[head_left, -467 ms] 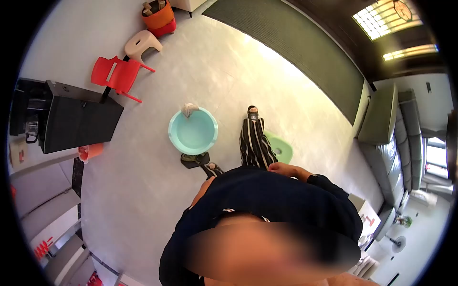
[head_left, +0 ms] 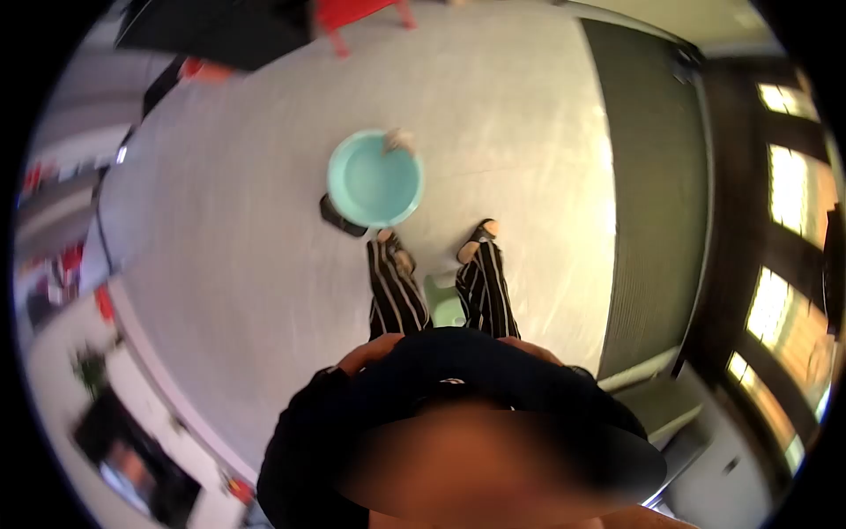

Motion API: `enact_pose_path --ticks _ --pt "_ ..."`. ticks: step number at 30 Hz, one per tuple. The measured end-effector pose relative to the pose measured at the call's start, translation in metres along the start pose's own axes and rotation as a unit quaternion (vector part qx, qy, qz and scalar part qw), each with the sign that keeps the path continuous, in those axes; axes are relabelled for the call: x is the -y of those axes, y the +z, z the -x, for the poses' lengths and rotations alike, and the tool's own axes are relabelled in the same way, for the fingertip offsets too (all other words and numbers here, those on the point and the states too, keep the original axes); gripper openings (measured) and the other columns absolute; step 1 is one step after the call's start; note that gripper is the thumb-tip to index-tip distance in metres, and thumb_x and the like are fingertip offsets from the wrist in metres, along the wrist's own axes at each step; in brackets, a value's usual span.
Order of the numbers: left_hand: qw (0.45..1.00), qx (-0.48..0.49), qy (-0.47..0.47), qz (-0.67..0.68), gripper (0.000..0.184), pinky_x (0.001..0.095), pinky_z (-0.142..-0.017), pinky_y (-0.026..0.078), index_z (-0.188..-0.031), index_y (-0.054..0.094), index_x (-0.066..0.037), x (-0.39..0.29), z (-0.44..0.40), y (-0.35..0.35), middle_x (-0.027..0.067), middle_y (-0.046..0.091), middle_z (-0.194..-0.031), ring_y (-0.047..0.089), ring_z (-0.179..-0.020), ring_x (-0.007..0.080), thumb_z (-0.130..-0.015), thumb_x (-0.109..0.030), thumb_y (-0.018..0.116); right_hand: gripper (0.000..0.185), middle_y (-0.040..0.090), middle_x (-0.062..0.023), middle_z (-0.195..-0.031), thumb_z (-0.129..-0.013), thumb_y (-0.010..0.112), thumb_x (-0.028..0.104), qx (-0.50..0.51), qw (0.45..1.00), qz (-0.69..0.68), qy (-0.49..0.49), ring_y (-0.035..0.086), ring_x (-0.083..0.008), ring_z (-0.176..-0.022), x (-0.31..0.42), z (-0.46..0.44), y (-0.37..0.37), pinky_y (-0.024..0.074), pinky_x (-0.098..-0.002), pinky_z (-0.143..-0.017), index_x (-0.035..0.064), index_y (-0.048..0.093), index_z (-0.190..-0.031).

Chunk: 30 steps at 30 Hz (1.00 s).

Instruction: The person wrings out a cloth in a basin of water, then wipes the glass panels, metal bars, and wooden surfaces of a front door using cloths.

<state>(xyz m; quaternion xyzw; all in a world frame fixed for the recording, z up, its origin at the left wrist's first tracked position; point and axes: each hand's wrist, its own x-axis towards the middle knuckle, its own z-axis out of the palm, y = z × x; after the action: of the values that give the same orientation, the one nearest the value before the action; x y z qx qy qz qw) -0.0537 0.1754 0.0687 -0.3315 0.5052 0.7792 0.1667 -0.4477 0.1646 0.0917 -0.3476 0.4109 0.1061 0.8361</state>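
Note:
At my waist, my left hand [head_left: 374,351] shows in part beside the dark top, its fingers hidden. Of my right hand [head_left: 530,350], only a strip shows on the other side of the top, and I cannot make out its fingers. Between my striped trouser legs is a light green plastic stool [head_left: 448,310], partly covered. A light blue basin [head_left: 374,183] rests on the floor in front of my feet, apart from both hands. Over its far right rim hangs a pale crumpled cloth [head_left: 399,140]. A dark flat object [head_left: 341,217] lies by the basin's near left side.
A red chair [head_left: 357,12] and a black cabinet [head_left: 229,31] are at the far edge. To the right, a dark green mat [head_left: 656,194] runs along the wall with the bright windows [head_left: 789,185]. A white unit with a dark screen [head_left: 132,458] is at lower left.
The view has turned, bringing the mat to the right side. My left foot has come beside the basin, off the dark flat object, and both legs now show side by side around the green stool.

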Motion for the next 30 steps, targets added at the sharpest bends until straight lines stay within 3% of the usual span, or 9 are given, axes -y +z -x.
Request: enact_pose_path --ticks 4,8,10,11,12,13,18,24,30 --pt "0.972 -0.036 0.059 0.224 0.03 0.0339 -0.083 0.045 -0.108 0.061 -0.002 -0.021 0.004 0.025 0.0098 0.066 -0.098 0.058 -0.098 0.0173 -0.085 -0.021 0.059 0.025 0.064 -0.0089 -0.082 -0.083 0.056 0.026 0.027 0.99 0.139 -0.017 0.059 -0.024 -0.081 -0.002 -0.035 -0.051 0.0481 -0.037 -0.072 0.0068 0.062 -0.098" --pt "0.949 -0.014 -0.09 0.303 0.026 0.0303 -0.072 0.047 -0.103 0.062 -0.003 -0.017 0.012 0.004 0.0054 0.065 -0.088 0.059 -0.083 0.0131 -0.083 -0.019 0.06 0.027 0.064 -0.0124 -0.081 -0.079 0.056 0.026 -0.123 0.886 0.407 -0.185 0.061 -0.0312 -0.081 0.005 -0.117 -0.134 0.0489 -0.0421 -0.073 0.0083 0.062 -0.099" --pt "0.973 -0.055 -0.058 0.215 0.018 0.0296 -0.06 0.047 -0.088 0.063 -0.003 0.085 -0.012 0.0 0.0042 0.062 -0.079 0.057 -0.066 0.0133 -0.079 -0.018 0.059 0.027 0.063 -0.0113 -0.086 -0.091 0.05 0.029 -0.204 0.899 0.379 -0.085 0.062 -0.0263 -0.078 0.016 -0.18 -0.193 0.0497 -0.0383 -0.067 0.006 0.055 -0.103" --pt "0.884 -0.106 -0.245 0.385 0.016 0.0313 -0.055 0.046 -0.078 0.062 -0.003 0.038 0.01 -0.044 0.0069 0.061 -0.071 0.055 -0.06 0.0149 -0.078 -0.019 0.056 0.018 0.063 -0.007 -0.078 -0.091 0.049 0.019 -0.268 0.951 0.1 -0.12 0.061 -0.0169 -0.068 0.055 -0.184 -0.209 0.0499 -0.0311 -0.06 0.0053 0.056 -0.102" --pt "0.963 -0.196 -0.134 0.131 0.012 0.0401 -0.058 0.046 -0.079 0.058 -0.005 0.113 -0.008 -0.042 0.0108 0.059 -0.071 0.056 -0.063 0.0264 -0.079 -0.016 0.052 0.015 0.061 -0.0035 -0.074 -0.09 0.05 0.012 -0.353 0.908 0.161 -0.16 0.058 -0.0097 -0.063 0.069 -0.202 -0.238 0.0481 -0.0246 -0.055 0.005 0.056 -0.102" --pt "0.926 -0.324 -0.089 -0.171 0.007 0.0488 -0.061 0.046 -0.081 0.053 -0.007 0.186 -0.026 -0.042 0.0147 0.058 -0.07 0.057 -0.066 0.0378 -0.08 -0.012 0.048 0.016 0.062 -0.004 -0.075 -0.088 0.051 0.009 -0.403 0.898 0.12 -0.129 0.059 -0.0104 -0.064 0.094 -0.216 -0.255 0.0478 -0.0247 -0.055 0.0045 0.057 -0.102" --pt "0.792 -0.543 -0.272 -0.063 0.014 0.0551 -0.07 0.044 -0.09 0.051 -0.006 0.27 -0.034 -0.207 0.0222 0.062 -0.083 0.058 -0.081 0.0442 -0.087 -0.018 0.044 0.019 0.064 -0.0082 -0.08 -0.085 0.058 0.014 -0.495 0.805 0.286 -0.158 0.063 -0.0167 -0.073 0.19 -0.306 -0.315 0.0499 -0.0291 -0.063 0.0047 0.059 -0.102" --pt "0.674 -0.715 -0.186 0.022 0.008 0.036 -0.066 0.049 -0.092 0.057 -0.007 0.266 -0.078 -0.339 0.0122 0.064 -0.083 0.064 -0.079 0.028 -0.087 -0.011 0.054 0.036 0.058 -0.0144 -0.105 -0.078 0.067 0.019 -0.449 0.754 0.416 -0.24 0.059 -0.0328 -0.094 0.26 -0.453 -0.316 0.0484 -0.0406 -0.079 0.0084 0.056 -0.111" --pt "0.635 -0.687 0.042 0.35 0.01 0.0256 -0.064 0.05 -0.1 0.055 -0.004 0.239 -0.205 -0.373 0.0056 0.063 -0.087 0.064 -0.08 0.0145 -0.09 -0.007 0.053 0.05 0.055 -0.0157 -0.109 -0.076 0.066 0.018 -0.453 0.724 0.457 -0.249 0.054 -0.0366 -0.102 0.274 -0.574 -0.34 0.0471 -0.0427 -0.082 0.0078 0.048 -0.121"
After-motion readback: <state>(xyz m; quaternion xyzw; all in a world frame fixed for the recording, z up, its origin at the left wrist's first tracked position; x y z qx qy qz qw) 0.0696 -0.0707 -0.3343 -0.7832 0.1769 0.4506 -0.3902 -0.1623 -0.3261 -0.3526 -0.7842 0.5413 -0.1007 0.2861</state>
